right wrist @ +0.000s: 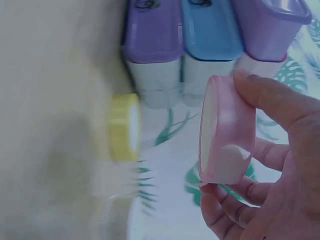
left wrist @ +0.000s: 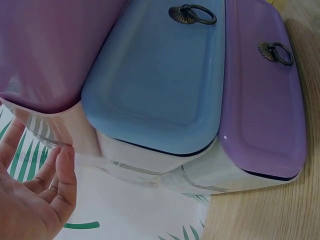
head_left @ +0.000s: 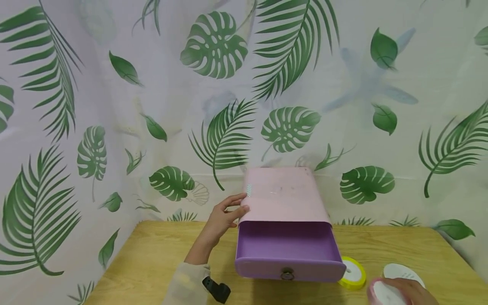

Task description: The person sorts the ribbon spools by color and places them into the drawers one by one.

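Observation:
A pink drawer box stands against the wall, its top purple drawer pulled out, with a bare inside and a ring handle. Below it in the left wrist view are a shut blue drawer and a lower purple drawer. My left hand touches the upper left side of the box with thumb and fingertips. My right hand grips a roll of pink ribbon between thumb and fingers, to the right of the drawers.
On the wooden table, right of the box, lie a yellow ribbon roll and a white roll, partly behind my right hand. A leaf-print sheet hangs behind. A black band sits at my left sleeve.

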A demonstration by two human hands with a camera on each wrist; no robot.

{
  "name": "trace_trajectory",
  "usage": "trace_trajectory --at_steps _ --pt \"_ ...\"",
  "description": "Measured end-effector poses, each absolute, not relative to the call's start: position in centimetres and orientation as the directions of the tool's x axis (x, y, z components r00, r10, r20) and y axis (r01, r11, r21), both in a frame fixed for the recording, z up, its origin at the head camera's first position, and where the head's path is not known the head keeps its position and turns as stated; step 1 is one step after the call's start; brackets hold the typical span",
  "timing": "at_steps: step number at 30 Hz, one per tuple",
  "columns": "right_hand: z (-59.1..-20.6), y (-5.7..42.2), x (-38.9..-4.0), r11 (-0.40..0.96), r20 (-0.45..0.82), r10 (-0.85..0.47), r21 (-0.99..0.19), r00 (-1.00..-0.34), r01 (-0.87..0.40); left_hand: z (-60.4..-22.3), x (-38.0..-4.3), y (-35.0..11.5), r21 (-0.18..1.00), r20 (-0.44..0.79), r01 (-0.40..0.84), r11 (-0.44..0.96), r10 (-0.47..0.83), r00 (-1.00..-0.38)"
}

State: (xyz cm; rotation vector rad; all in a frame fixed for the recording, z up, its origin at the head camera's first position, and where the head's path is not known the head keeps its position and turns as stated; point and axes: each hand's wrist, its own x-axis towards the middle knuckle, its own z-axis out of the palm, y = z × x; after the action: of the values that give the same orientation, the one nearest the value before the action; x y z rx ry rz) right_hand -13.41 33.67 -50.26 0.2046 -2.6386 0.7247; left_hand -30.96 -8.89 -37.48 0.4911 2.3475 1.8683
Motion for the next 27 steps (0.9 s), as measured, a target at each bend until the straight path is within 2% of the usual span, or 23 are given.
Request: trace_trajectory --at_steps 2,4,7,10,17,20,24,27 --pt "-48.9 34.1 -13.9 0.855 0.241 -0.049 -0.491 -0.969 -0.165 -37.6 -30.9 -8.9 0.963 0.117 0.184 0.195 0.312 -0.943" --pt "-47.5 34.3 -14.2 0.867 0.093 -0.059 -0.489 -0.994 -0.097 -37.7 -30.9 -8.9 0.964 0.115 0.182 0.194 0.315 -0.942" --pt "-45.5 33.6 -14.3 0.858 0.068 -0.074 -0.505 -0.995 -0.098 -37.9 -31.0 -8.8 0.964 0.113 0.182 0.193 0.322 -0.940" --pt "-43.9 32.5 -14.0 0.855 0.146 -0.088 -0.496 -0.985 -0.150 -37.9 -31.1 -8.8 0.963 0.117 0.188 0.192 0.329 -0.937" --pt "-40.1 30.3 -13.8 0.865 0.197 -0.094 -0.469 -0.976 -0.178 -37.7 -31.1 -8.9 0.962 0.120 0.191 0.195 0.328 -0.937" --pt "-39.2 29.7 -13.9 0.847 0.349 -0.122 -0.451 -0.929 -0.281 -37.6 -31.2 -9.0 0.962 0.123 0.192 0.195 0.317 -0.940" --pt "-38.5 29.1 -14.1 0.814 0.523 -0.172 -0.401 -0.834 -0.420 -37.7 -31.2 -9.1 0.962 0.121 0.188 0.198 0.310 -0.943" --pt "-37.5 28.4 -14.0 0.813 0.514 -0.171 -0.409 -0.841 -0.415 -37.7 -31.2 -9.0 0.962 0.118 0.187 0.198 0.315 -0.942"
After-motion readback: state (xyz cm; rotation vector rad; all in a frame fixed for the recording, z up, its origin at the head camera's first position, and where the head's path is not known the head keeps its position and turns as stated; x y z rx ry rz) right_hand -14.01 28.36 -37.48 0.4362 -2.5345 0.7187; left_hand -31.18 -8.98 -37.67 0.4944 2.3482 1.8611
